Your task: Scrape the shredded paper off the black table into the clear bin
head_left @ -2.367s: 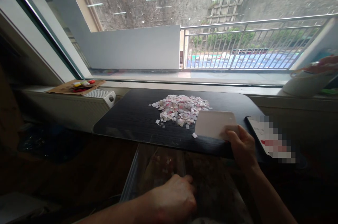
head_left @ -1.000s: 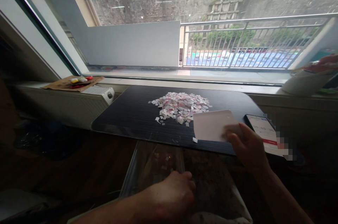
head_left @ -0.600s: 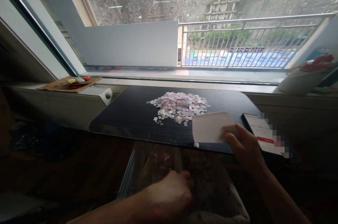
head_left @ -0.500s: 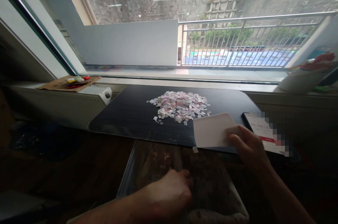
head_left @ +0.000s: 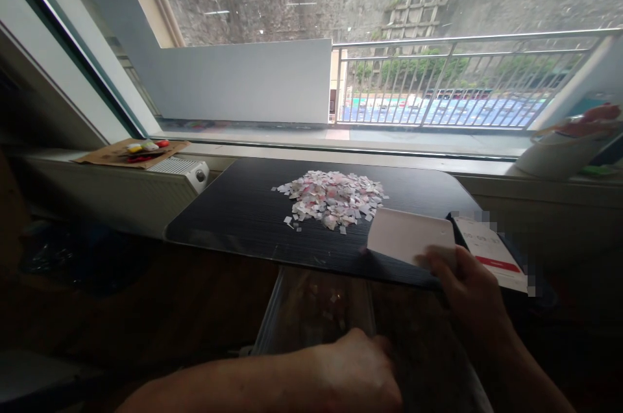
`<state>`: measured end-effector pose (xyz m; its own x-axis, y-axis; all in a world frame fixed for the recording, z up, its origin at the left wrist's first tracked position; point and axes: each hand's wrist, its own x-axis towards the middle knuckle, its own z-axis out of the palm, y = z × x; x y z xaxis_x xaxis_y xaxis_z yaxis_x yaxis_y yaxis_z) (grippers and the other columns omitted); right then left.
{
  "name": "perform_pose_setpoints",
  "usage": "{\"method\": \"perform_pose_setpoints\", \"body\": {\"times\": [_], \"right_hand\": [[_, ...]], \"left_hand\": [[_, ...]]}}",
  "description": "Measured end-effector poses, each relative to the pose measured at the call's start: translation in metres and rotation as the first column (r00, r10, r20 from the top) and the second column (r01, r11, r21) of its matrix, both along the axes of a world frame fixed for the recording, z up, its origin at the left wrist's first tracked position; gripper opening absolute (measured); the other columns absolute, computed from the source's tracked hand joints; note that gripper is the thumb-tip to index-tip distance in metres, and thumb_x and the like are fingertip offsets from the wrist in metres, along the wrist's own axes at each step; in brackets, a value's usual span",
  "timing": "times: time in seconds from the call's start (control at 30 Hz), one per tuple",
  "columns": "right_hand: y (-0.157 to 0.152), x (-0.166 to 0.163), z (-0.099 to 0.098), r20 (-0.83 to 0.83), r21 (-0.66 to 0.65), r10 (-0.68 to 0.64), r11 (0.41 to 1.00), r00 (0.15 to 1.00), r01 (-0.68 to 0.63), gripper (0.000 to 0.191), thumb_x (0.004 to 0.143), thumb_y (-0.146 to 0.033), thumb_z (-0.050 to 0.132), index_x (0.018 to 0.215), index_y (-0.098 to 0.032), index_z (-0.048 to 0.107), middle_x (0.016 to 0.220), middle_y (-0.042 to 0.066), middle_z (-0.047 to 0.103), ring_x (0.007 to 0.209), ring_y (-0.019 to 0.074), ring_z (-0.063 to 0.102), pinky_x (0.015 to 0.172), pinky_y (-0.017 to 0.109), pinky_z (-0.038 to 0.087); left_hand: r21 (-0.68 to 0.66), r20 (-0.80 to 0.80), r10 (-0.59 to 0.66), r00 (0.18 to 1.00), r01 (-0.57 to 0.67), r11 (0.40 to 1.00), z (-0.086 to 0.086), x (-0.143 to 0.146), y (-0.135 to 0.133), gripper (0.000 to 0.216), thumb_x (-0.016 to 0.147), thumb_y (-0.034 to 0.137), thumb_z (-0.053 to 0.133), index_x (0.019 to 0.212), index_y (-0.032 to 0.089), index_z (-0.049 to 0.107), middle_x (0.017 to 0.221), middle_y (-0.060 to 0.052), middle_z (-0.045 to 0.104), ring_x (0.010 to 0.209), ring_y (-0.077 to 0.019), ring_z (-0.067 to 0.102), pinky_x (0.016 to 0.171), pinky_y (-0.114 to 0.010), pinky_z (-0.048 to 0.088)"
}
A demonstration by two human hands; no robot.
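Observation:
A heap of small pink and white paper scraps [head_left: 333, 197] lies in the middle of a black ribbed tabletop [head_left: 233, 218]. My right hand [head_left: 470, 293] is closed on a white flat scraper card [head_left: 409, 237] held just right of the heap, near the table's front edge. My left hand [head_left: 357, 371] is closed on the rim of a clear plastic bag [head_left: 311, 315] held open below the front edge, with a few scraps inside it.
A phone [head_left: 489, 250] with a lit screen lies at the table's right edge. A white bowl [head_left: 559, 153] stands on the windowsill at the right. A radiator [head_left: 180, 169] and a cardboard sheet with coloured items [head_left: 131, 153] are at the left.
My left hand and the bag have shifted to the right, under the card. One loose scrap was drawn to the table's front edge and is gone from it now.

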<state>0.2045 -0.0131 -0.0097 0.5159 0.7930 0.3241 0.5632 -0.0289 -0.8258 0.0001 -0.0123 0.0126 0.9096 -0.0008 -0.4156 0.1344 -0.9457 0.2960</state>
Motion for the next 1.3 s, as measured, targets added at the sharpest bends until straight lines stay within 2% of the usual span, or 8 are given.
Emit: {"method": "perform_pose_setpoints", "body": {"times": [0.2, 0.33, 0.47, 0.67, 0.8, 0.9, 1.17, 1.3], "right_hand": [[0.007, -0.007, -0.002, -0.034, 0.045, 0.072, 0.996, 0.997, -0.071, 0.02, 0.079, -0.044, 0.062, 0.075, -0.024, 0.063, 0.064, 0.0, 0.068, 0.059, 0.0184, 0.063, 0.054, 0.028, 0.05], [0.009, -0.006, -0.012, -0.069, 0.031, 0.164, 0.986, 0.984, -0.163, 0.021, 0.079, -0.044, 0.065, 0.075, -0.023, 0.064, 0.063, 0.0, 0.068, 0.057, 0.0181, 0.063, 0.052, 0.027, 0.051], [-0.001, -0.004, -0.02, -0.162, 0.004, 0.23, 0.973, 0.96, -0.233, 0.021, 0.082, -0.043, 0.066, 0.083, -0.022, 0.067, 0.073, 0.002, 0.073, 0.065, 0.0194, 0.067, 0.058, 0.028, 0.055], [0.0, 0.001, -0.017, -0.136, 0.013, 0.071, 0.997, 0.988, -0.07, 0.019, 0.082, -0.042, 0.067, 0.083, -0.023, 0.067, 0.071, 0.001, 0.072, 0.065, 0.0199, 0.066, 0.059, 0.029, 0.052], [-0.004, -0.004, -0.021, -0.236, -0.016, 0.156, 0.986, 0.959, -0.165, 0.018, 0.082, -0.04, 0.068, 0.087, -0.022, 0.069, 0.08, 0.003, 0.075, 0.073, 0.0217, 0.068, 0.068, 0.031, 0.054], [-0.008, -0.009, -0.022, -0.276, -0.004, 0.178, 0.983, 0.945, -0.186, 0.018, 0.083, -0.04, 0.067, 0.088, -0.023, 0.069, 0.079, 0.002, 0.074, 0.073, 0.021, 0.068, 0.067, 0.03, 0.053], [0.01, -0.001, -0.006, -0.08, -0.013, 0.102, 0.995, 0.992, -0.103, 0.016, 0.078, -0.039, 0.065, 0.079, -0.022, 0.067, 0.066, -0.001, 0.068, 0.059, 0.0182, 0.061, 0.055, 0.028, 0.048], [0.011, -0.002, -0.012, -0.147, -0.033, 0.149, 0.987, 0.978, -0.155, 0.018, 0.08, -0.039, 0.063, 0.079, -0.022, 0.068, 0.068, 0.0, 0.069, 0.061, 0.0183, 0.061, 0.057, 0.028, 0.049]], "left_hand": [[0.002, 0.09, -0.002, 0.996, 0.001, 1.0, -0.009, 0.0, -0.001, 0.011, 0.081, 0.012, 0.066, 0.07, 0.012, 0.069, 0.063, -0.007, 0.061, 0.068, -0.0203, 0.055, 0.037, -0.027, 0.026], [0.011, 0.019, 0.003, 1.0, -0.003, 1.0, -0.002, 0.002, 0.0, 0.01, 0.081, 0.011, 0.065, 0.072, 0.012, 0.07, 0.062, -0.007, 0.06, 0.067, -0.0203, 0.056, 0.038, -0.027, 0.028], [-0.005, 0.027, 0.005, 1.0, -0.005, 1.0, 0.003, 0.002, -0.001, 0.013, 0.082, 0.011, 0.064, 0.071, 0.01, 0.069, 0.061, -0.007, 0.06, 0.068, -0.0194, 0.058, 0.04, -0.026, 0.03], [-0.015, 0.042, 0.016, 0.999, -0.015, 1.0, -0.005, 0.001, -0.002, 0.012, 0.082, 0.012, 0.063, 0.073, 0.011, 0.071, 0.062, -0.008, 0.06, 0.07, -0.0226, 0.06, 0.038, -0.027, 0.03], [-0.006, 0.043, 0.011, 0.999, -0.011, 1.0, -0.002, 0.001, -0.001, 0.013, 0.083, 0.013, 0.062, 0.073, 0.011, 0.071, 0.061, -0.008, 0.06, 0.07, -0.0221, 0.06, 0.038, -0.028, 0.03], [-0.011, 0.011, 0.009, 1.0, -0.009, 1.0, 0.004, 0.002, 0.0, 0.015, 0.084, 0.013, 0.061, 0.074, 0.01, 0.071, 0.06, -0.007, 0.06, 0.069, -0.021, 0.06, 0.038, -0.027, 0.03], [-0.016, 0.036, 0.007, 0.999, -0.007, 1.0, -0.003, 0.002, 0.001, 0.01, 0.081, 0.01, 0.063, 0.076, 0.01, 0.071, 0.068, -0.01, 0.065, 0.075, -0.023, 0.063, 0.036, -0.027, 0.03], [-0.02, 0.061, 0.023, 0.998, -0.022, 1.0, -0.005, 0.001, 0.001, 0.009, 0.08, 0.011, 0.064, 0.073, 0.011, 0.07, 0.068, -0.008, 0.065, 0.075, -0.0228, 0.063, 0.037, -0.026, 0.029]]}}
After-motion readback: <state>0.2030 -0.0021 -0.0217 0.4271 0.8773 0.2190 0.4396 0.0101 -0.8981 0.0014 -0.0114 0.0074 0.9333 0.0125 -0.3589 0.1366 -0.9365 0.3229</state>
